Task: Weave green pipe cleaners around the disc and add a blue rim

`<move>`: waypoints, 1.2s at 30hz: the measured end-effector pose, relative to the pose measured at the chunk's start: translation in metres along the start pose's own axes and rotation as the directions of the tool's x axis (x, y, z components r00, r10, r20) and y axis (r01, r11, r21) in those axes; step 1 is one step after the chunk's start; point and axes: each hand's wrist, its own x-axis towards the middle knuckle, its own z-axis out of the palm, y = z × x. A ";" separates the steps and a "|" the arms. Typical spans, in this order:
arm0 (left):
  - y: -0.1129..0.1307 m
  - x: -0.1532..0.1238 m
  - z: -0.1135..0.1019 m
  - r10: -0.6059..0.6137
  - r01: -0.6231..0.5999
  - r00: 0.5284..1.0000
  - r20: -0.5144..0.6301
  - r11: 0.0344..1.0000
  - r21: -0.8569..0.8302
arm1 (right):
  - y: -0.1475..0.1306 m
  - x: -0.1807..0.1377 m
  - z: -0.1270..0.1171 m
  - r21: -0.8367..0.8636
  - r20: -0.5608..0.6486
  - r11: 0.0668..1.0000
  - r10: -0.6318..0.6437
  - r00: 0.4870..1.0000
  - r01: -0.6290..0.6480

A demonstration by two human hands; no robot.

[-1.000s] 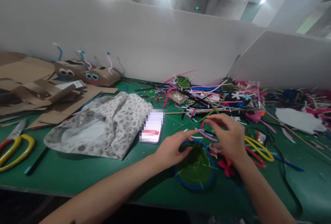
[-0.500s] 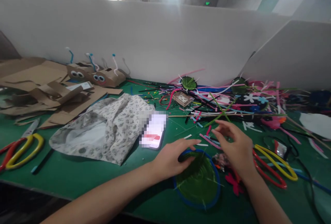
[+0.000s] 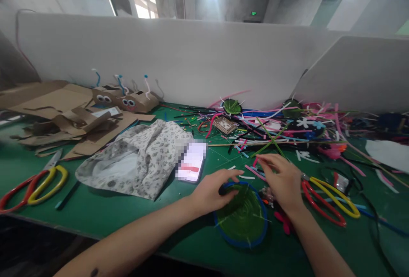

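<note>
A round green disc point(image 3: 244, 217) with a blue fuzzy rim, seemingly wound from pipe cleaners, has thin white bits sticking out at its edge. My left hand point(image 3: 214, 191) grips its upper left rim, thumb lying over the green face. Beyond the disc, my right hand point(image 3: 283, 179) pinches a short pink pipe cleaner piece point(image 3: 255, 162) between thumb and fingertips. More cut pieces lie beside it, including a light pink strip point(image 3: 254, 172) and a white strip point(image 3: 247, 177). Under my right wrist a pink flower shape point(image 3: 283, 221) is partly covered.
Scissors with red and yellow handles point(image 3: 334, 200) lie at right, and another pair point(image 3: 35, 187) at far left. A patterned cloth point(image 3: 137, 157) and a phone point(image 3: 191, 162) are left of the disc. Behind are cardboard scraps point(image 3: 67, 119) and a pile of pipe cleaners point(image 3: 271, 132).
My right hand has moved slightly left, and its fingers have closed on the pink piece. My left hand stays on the disc. The whole view has shifted a little.
</note>
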 end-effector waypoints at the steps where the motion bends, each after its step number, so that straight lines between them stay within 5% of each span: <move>1: 0.000 0.000 0.000 0.003 -0.003 1.000 -0.004 1.000 0.005 | 0.002 0.000 0.001 -0.013 0.012 1.000 -0.025 1.000 0.025; 12: -0.002 0.000 0.002 -0.003 0.003 1.000 -0.020 1.000 0.025 | 0.008 0.002 0.001 -0.089 0.007 0.993 -0.075 0.997 0.075; 24: -0.004 0.000 0.004 -0.045 0.046 0.999 -0.012 0.998 0.040 | 0.000 0.003 -0.001 0.201 0.054 0.944 0.257 0.965 -0.263; 31: -0.005 0.000 0.005 -0.032 0.033 0.999 -0.019 0.998 0.056 | 0.003 0.005 0.004 0.621 0.297 0.611 0.397 0.869 -0.491; 36: -0.004 0.000 0.004 -0.029 0.030 0.999 -0.019 0.998 0.062 | -0.003 0.008 0.003 0.695 0.359 0.491 0.395 0.845 -0.525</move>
